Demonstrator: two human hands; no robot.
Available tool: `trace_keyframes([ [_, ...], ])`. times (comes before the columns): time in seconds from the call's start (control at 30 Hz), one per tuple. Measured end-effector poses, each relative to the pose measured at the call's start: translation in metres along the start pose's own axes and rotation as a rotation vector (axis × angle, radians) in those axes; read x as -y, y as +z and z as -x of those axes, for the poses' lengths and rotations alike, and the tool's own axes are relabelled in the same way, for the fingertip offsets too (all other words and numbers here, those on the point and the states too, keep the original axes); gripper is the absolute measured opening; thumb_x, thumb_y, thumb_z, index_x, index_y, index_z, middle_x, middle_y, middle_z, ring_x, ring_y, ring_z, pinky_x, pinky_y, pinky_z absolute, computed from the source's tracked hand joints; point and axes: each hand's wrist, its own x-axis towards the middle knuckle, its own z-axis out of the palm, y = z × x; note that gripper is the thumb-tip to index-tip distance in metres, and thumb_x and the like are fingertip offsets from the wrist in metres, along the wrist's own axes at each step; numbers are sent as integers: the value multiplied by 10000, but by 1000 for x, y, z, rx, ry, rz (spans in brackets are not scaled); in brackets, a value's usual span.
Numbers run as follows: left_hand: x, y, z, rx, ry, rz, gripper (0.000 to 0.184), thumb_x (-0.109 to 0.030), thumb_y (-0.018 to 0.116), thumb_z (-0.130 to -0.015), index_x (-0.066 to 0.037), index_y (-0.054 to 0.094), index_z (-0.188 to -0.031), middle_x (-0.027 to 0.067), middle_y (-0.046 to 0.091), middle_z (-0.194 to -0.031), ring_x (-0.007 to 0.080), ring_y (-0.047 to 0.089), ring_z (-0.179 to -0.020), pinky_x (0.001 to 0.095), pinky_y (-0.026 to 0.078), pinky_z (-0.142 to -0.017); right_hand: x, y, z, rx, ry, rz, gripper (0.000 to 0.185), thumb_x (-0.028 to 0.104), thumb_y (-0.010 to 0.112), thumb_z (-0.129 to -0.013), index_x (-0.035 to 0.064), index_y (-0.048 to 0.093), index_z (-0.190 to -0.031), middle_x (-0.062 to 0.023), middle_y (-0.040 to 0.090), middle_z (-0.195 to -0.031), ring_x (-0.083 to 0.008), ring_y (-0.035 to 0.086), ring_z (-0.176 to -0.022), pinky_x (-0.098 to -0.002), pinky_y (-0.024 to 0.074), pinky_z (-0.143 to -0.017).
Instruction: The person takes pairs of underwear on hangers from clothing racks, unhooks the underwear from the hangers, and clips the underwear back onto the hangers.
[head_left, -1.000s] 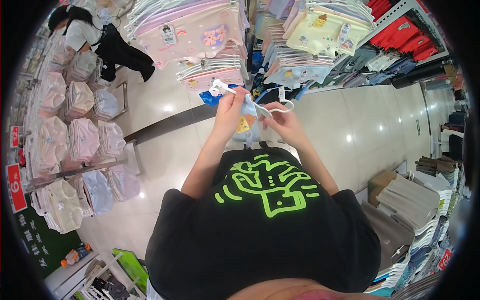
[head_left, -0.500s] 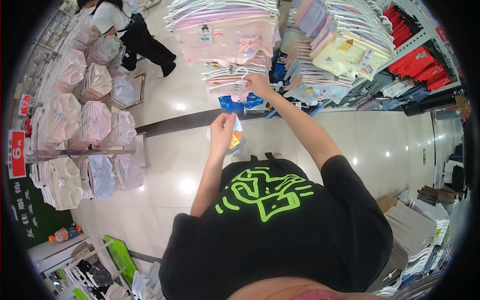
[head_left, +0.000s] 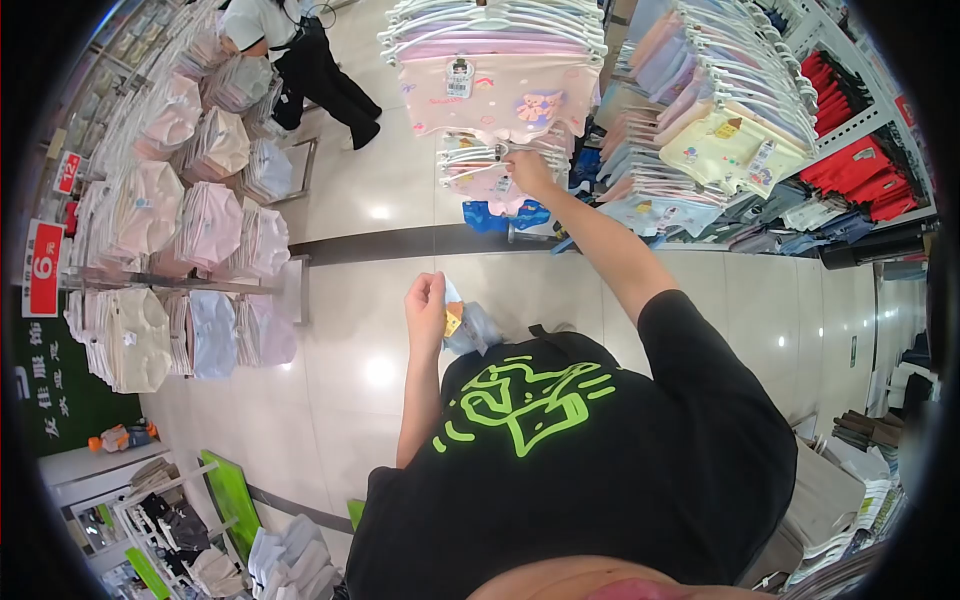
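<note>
While the left hand [head_left: 425, 305] is held low in front of the body in the head view, its fingers are pinched closed on the upper edge of a light blue garment [head_left: 478, 328], which hangs beside the black shirt [head_left: 600, 490] and shows a yellow and orange print. The right hand [head_left: 530, 173] reaches forward to the lower row of pink garments [head_left: 490, 186], its fingers bent and nearly closed at the white hangers [head_left: 462, 156]; whether they grip one is too small to tell. Just below that row hangs a bright blue item [head_left: 490, 216], and above it is a larger pink garment [head_left: 480, 108] with a bear print and a tag. To the right hangs a pale yellow garment [head_left: 725, 148], with red clothes [head_left: 862, 168] farther right. On the left, racks hold pastel garments [head_left: 150, 205] near a red price sign [head_left: 43, 268], and a person in black trousers [head_left: 318, 80] stands beyond them on the tiled floor [head_left: 350, 340].
</note>
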Motion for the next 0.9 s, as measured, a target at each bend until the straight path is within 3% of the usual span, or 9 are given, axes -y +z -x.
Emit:
trace_keyframes([
  [0.1, 2, -2, 2, 2, -7, 16, 247, -191, 480, -906, -46, 490, -706, -40, 438, -629, 31, 384, -603, 205, 327, -542, -6, 6, 2, -25, -4, -94, 226, 100, 616, -719, 126, 667, -938, -170, 631, -862, -315, 615, -824, -395, 482, -743],
  [0.2, 3, -3, -1, 22, 57, 22, 242, -198, 442, -923, -49, 483, -737, -38, 434, -668, 34, 377, -628, 206, 328, -560, 9, -15, 20, -118, 17, -182, 205, 73, 633, -708, 26, 646, -908, -169, 632, -826, -311, 610, -781, -377, 477, -711],
  [0.3, -12, 6, 0, -8, 71, 22, 235, -208, 404, -937, -50, 473, -778, -36, 431, -711, 35, 367, -650, 207, 323, -571, 20, -20, 51, -606, -161, -42, 229, 113, 654, -711, 12, 626, -915, -140, 626, -851, -274, 601, -773, -350, 473, -705],
  [0.4, -38, 12, -3, 171, -30, 249, 202, -222, 394, -946, -63, 463, -843, -8, 461, -753, 59, 434, -670, 214, 378, -601, 35, -14, 95, 145, -67, -607, 270, 225, 643, -787, 29, 612, -971, -71, 620, -899, -146, 559, -843, -268, 423, -775],
  [0.5, -66, 17, -10, 361, -44, 499, 192, -228, 389, -946, -68, 458, -867, 25, 483, -767, 99, 475, -675, 227, 410, -616, 65, -14, 137, 676, -188, -1052, 451, 382, 390, -926, 47, 458, -1220, -58, 510, -1183, -148, 473, -1091, -269, 388, -882],
  [0.57, -78, 19, -16, 447, -16, 583, 191, -230, 377, -948, -69, 457, -882, 37, 484, -765, 120, 480, -664, 234, 413, -605, 70, -6, 154, 910, 230, -1447, 513, 420, 372, -921, 18, 429, -1234, -79, 503, -1189, -154, 479, -1089, -297, 396, -896],
  [0.7, -91, 19, -26, 327, 24, 617, 213, -250, 365, -953, -67, 433, -867, 39, 493, -768, 107, 495, -668, 242, 428, -602, 30, -3, 162, 914, 423, -1693, 400, 305, 488, -898, 29, 468, -1187, -65, 530, -1125, -134, 516, -1021, -274, 429, -852],
  [0.77, -86, 14, -33, 134, 23, 604, 209, -254, 375, -951, -69, 443, -879, 32, 492, -784, 108, 496, -693, 247, 429, -619, 20, -29, 165, 876, 68, -1645, 373, 223, 549, -868, 23, 466, -1173, -43, 545, -1055, -118, 525, -967, -273, 435, -824],
  [0.9, -73, 9, -41, 176, 64, 684, 163, -218, 379, -950, -89, 467, -905, 32, 504, -804, 123, 505, -709, 261, 440, -635, 23, -81, 171, 765, 37, -1454, 493, 86, 627, -780, 48, 413, -1223, -17, 547, -999, -106, 518, -941, -253, 434, -802],
])
